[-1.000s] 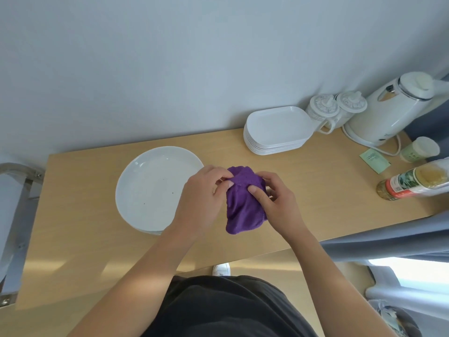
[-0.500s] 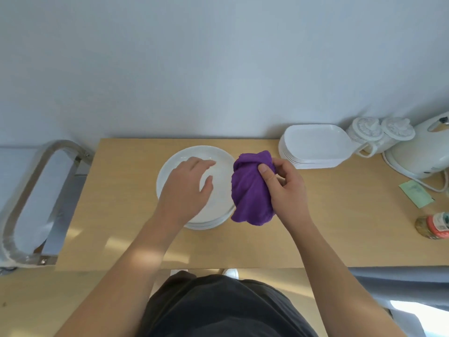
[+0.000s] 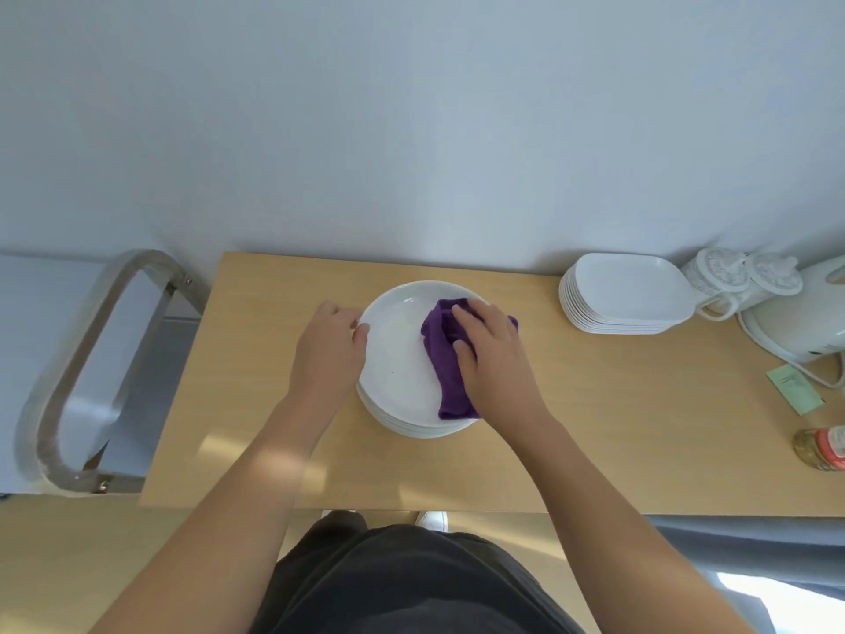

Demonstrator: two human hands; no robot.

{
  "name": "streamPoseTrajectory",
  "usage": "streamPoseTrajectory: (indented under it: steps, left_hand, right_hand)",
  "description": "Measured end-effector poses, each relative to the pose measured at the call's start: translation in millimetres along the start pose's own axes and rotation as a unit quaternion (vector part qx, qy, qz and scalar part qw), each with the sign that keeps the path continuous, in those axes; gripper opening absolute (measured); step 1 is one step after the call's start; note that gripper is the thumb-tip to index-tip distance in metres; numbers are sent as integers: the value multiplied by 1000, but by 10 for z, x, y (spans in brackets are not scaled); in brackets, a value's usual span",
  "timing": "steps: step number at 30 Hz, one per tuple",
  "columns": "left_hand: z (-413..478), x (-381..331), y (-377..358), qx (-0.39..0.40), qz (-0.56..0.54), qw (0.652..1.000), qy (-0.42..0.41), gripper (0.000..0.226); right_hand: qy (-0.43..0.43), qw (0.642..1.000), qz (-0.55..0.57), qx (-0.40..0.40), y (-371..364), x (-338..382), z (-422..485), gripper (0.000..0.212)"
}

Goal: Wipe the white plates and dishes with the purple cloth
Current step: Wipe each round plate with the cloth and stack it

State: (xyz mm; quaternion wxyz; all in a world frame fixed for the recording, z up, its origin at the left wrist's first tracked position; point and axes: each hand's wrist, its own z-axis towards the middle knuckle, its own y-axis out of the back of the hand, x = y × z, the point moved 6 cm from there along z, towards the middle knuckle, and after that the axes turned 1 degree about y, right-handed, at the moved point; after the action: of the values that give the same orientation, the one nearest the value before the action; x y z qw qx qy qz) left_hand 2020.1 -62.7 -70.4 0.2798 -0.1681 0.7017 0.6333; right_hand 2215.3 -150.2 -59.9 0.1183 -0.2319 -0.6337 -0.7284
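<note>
A stack of round white plates (image 3: 398,359) sits in the middle of the wooden table (image 3: 617,427). The purple cloth (image 3: 446,372) lies bunched on the right half of the top plate. My right hand (image 3: 491,359) lies on top of the cloth and holds it down against the plate, thumb and fingers bent into its folds. My left hand (image 3: 329,350) holds the left rim of the top plate, thumb on the rim. A second stack, of square white dishes (image 3: 626,292), stands at the back right.
Two ornate white lidded cups (image 3: 740,279) and a white kettle (image 3: 800,327) with its cord stand right of the dishes. A green packet (image 3: 795,388) and a lying bottle (image 3: 820,448) are near the right edge. A metal-framed chair (image 3: 87,359) stands left of the table.
My right hand brought the cloth down from the plate's right edge onto the plate. My left hand slid from the plate's middle to its left rim. The view shifted left.
</note>
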Motion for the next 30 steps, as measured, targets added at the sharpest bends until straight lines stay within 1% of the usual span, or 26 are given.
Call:
streamPoseTrajectory:
  steps: [2,3,5,8,12,14,17,19,20,22,24,26,28,30]
  left_hand:
    - [76,46,-4,10,-15,1000,2,21]
    - [103,69,4,13,-28,1000,3,21]
    - [142,106,18,22,-53,998,9,21]
    - [174,131,36,39,-78,996,12,18]
    - [208,199,30,59,-126,990,30,22]
    - [226,226,20,63,-140,988,33,22]
    - [238,230,10,51,-130,990,28,20]
    - [234,228,5,46,-128,991,20,17]
    - [234,228,-2,47,-129,990,15,17]
    - [239,238,-15,56,-135,989,12,17]
    - [247,246,-19,62,-140,988,12,17]
    - [245,238,-9,62,-140,988,10,16]
    - [237,219,7,62,-144,988,6,15]
    - [235,218,23,63,-157,986,11,17]
  right_hand:
    - [9,996,-72,51,-197,24,-47,48]
    - [5,993,-105,58,-269,16,-61,50]
    - [-10,990,-130,47,-314,39,-5,53]
    - [-41,992,-98,73,-444,148,226,46]
    - [-13,996,-50,79,-676,460,404,51]
    - [14,996,-39,85,-692,585,314,51]
    - [61,992,11,111,-571,636,-12,44]
    - [42,989,13,144,-450,537,-218,41]
    - [12,990,7,139,-368,441,-273,40]
    - [-53,996,-19,75,-222,205,-269,41]
    - [-89,993,-77,18,-186,72,-127,42]
    - [-107,987,-116,20,-324,113,99,45]
    - [-112,987,-104,42,-531,276,305,52]
    - [-66,993,-80,57,-712,500,400,54]
